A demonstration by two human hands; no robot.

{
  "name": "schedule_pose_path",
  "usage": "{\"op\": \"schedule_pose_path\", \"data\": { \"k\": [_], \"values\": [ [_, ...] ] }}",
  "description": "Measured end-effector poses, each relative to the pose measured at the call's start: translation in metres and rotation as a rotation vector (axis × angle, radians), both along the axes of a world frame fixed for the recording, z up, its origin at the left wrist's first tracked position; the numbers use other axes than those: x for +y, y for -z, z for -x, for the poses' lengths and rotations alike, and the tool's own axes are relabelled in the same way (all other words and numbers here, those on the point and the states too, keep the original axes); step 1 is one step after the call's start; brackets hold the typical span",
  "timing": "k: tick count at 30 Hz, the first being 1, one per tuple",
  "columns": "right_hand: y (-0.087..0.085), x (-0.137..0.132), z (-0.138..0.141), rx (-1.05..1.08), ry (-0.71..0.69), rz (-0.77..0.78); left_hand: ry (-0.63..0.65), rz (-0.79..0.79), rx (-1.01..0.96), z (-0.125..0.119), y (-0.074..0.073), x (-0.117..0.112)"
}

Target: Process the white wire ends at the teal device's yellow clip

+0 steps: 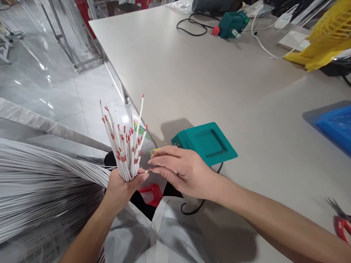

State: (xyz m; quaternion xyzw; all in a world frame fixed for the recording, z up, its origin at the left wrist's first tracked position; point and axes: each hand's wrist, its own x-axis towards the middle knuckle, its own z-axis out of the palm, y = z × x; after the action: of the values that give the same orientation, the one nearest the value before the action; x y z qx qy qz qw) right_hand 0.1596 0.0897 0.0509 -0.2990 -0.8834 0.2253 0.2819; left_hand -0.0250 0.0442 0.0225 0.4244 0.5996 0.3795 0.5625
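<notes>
My left hand point(122, 190) is closed round a bundle of white cables point(126, 157), whose stripped ends show red and coppery tips pointing up and away. Between its thumb and forefinger one cable end sticks out to the right, with a small red tip point(149, 170). Just right of that tip is my right hand point(180, 168), thumb and fingers curved towards it; whether they pinch the tip is hard to make out. Behind the right hand a green device point(206, 143) with a recessed square top sits at the table edge, partly covered by the fingers.
Long white cables point(43, 176) stretch off to the left. Red-handled scissors point(348, 221) lie at lower right on the table point(264, 104). A blue tray point(344, 128), a yellow basket point(331, 31) and a second green device point(231, 24) with cords stand farther off.
</notes>
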Motion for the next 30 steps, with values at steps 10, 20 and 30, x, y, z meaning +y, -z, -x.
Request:
{"op": "schedule_pose_path", "data": {
  "k": [10, 20, 30],
  "values": [
    [-0.004, 0.018, 0.010, -0.115, -0.375, 0.185, 0.186, 0.029, -0.152, 0.011, 0.007, -0.005],
    [0.007, 0.001, 0.017, -0.028, 0.035, 0.418, 0.039, 0.038, -0.189, 0.015, 0.018, -0.008],
    [-0.006, -0.002, 0.010, -0.274, -0.069, 0.199, 0.039, 0.007, -0.053, 0.002, 0.006, -0.005]
  ]
}}
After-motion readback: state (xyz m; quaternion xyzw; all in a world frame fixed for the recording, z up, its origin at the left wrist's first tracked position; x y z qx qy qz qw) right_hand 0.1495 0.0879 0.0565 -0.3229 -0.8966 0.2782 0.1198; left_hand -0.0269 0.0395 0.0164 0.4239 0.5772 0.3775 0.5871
